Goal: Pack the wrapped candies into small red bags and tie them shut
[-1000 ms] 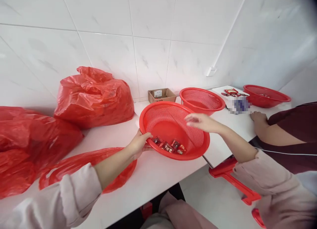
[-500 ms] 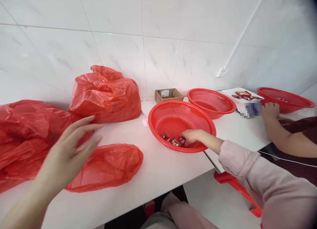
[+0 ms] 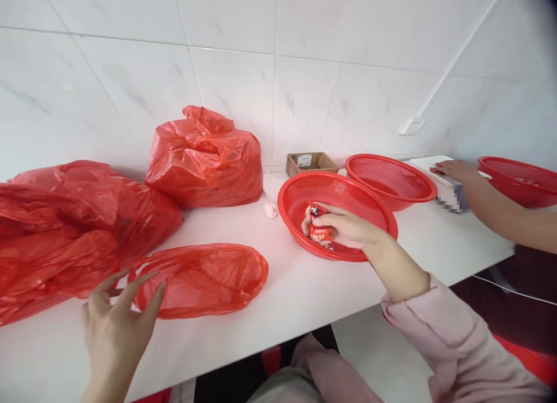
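My right hand (image 3: 346, 227) is closed round a handful of small red wrapped sweets (image 3: 319, 233), held just above the near red mesh basket (image 3: 374, 208). One or two more sweets lie in the basket under the hand. My left hand (image 3: 116, 321) hovers open, fingers spread, at the mouth edge of a flat, empty red plastic bag (image 3: 204, 280) lying on the white counter (image 3: 296, 287).
Two stuffed red plastic bags sit at the left (image 3: 65, 229) and against the tiled wall (image 3: 206, 159). Behind the near basket are a small cardboard box (image 3: 310, 162) and a second red basket (image 3: 391, 179). Another person's arm (image 3: 491, 202) reaches to a white box; a third basket (image 3: 522, 179) is far right.
My right hand has closed on the sweets and lifted them out of the basket. My left hand has dropped from mid-air to the edge of the flat red bag.
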`<action>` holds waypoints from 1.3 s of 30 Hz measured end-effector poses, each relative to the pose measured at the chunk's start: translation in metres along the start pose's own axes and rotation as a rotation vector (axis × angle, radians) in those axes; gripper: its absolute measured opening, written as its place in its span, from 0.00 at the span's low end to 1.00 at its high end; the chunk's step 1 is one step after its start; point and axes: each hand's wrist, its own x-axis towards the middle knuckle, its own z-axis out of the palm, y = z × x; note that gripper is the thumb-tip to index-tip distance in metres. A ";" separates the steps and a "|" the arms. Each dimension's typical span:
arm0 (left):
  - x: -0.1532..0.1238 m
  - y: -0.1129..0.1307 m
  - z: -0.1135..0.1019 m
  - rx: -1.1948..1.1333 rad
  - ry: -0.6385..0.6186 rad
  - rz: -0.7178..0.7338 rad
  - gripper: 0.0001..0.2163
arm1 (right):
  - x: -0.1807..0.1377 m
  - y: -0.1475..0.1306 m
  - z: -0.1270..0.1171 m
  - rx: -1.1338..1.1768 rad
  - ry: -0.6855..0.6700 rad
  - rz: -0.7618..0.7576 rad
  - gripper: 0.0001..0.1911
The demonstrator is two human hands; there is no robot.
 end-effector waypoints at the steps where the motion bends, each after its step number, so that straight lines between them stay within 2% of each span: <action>1: 0.000 -0.002 0.004 0.020 0.000 0.009 0.11 | 0.003 0.001 0.018 0.069 -0.057 0.007 0.07; 3: -0.002 -0.006 0.012 0.063 -0.023 0.034 0.12 | 0.013 0.008 0.051 0.143 -0.154 0.006 0.07; 5: -0.005 -0.008 0.021 0.095 -0.072 0.051 0.14 | 0.028 0.025 0.082 0.173 -0.181 -0.003 0.09; 8: -0.011 0.002 0.033 0.114 -0.193 -0.002 0.17 | 0.053 0.058 0.118 0.071 -0.052 -0.018 0.10; 11: -0.016 0.021 0.045 0.057 -0.285 -0.110 0.20 | 0.069 0.089 0.136 -0.074 0.071 -0.058 0.06; 15: -0.022 0.028 0.057 -0.045 -0.303 -0.158 0.19 | 0.074 0.111 0.137 -0.496 0.153 -0.199 0.03; 17: -0.024 0.021 0.059 -0.111 -0.310 -0.179 0.19 | 0.074 0.118 0.133 -0.663 0.152 -0.228 0.08; 20: -0.025 0.005 0.050 -0.216 -0.354 -0.208 0.20 | 0.075 0.127 0.129 -0.764 0.119 -0.191 0.14; 24: -0.028 -0.011 0.028 -0.314 -0.453 -0.213 0.21 | 0.078 0.136 0.129 -0.849 0.093 -0.140 0.19; 29: -0.034 -0.016 0.009 -0.354 -0.491 -0.219 0.20 | 0.077 0.138 0.129 -0.889 0.085 -0.115 0.19; 39: -0.042 -0.017 0.016 -0.418 -0.468 -0.234 0.19 | 0.077 0.141 0.130 -0.903 0.091 -0.083 0.18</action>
